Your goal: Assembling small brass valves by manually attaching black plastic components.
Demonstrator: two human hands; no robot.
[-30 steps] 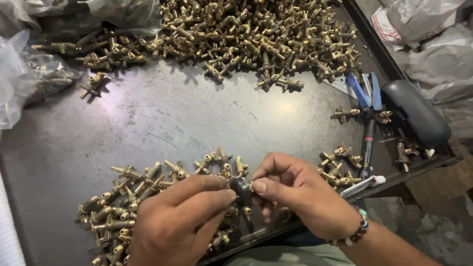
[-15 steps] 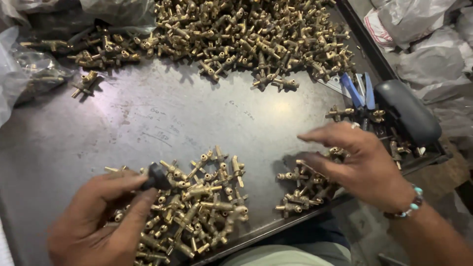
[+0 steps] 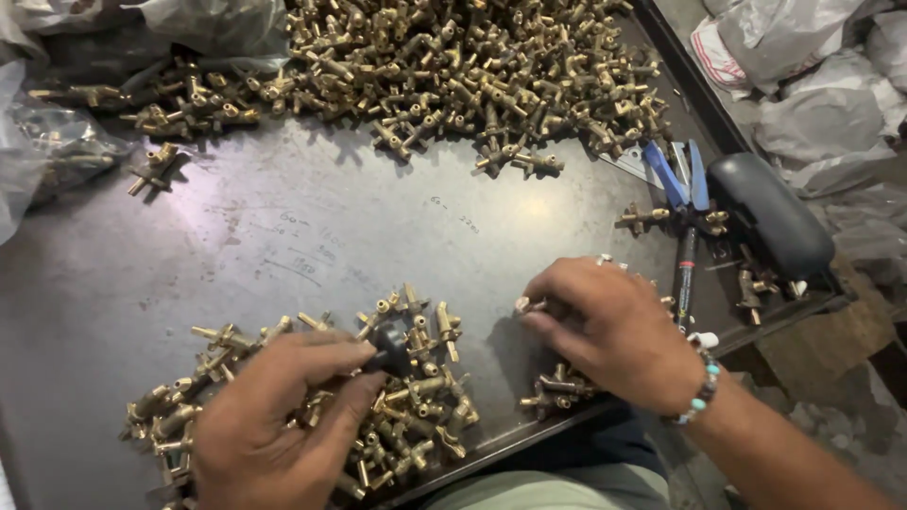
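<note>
Both hands (image 3: 274,416) (image 3: 605,326) parted, black knob (image 3: 389,348) left-held

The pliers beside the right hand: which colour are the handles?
Blue. The pliers lie on the dark table, seen clearly in the head view.

Clear plastic bags (image 3: 57,156) far left, well beyond left hand (image 3: 274,416). Grey-white bags (image 3: 812,104) heaped far right, past right hand (image 3: 614,326). One shows red print (image 3: 718,52).
</note>
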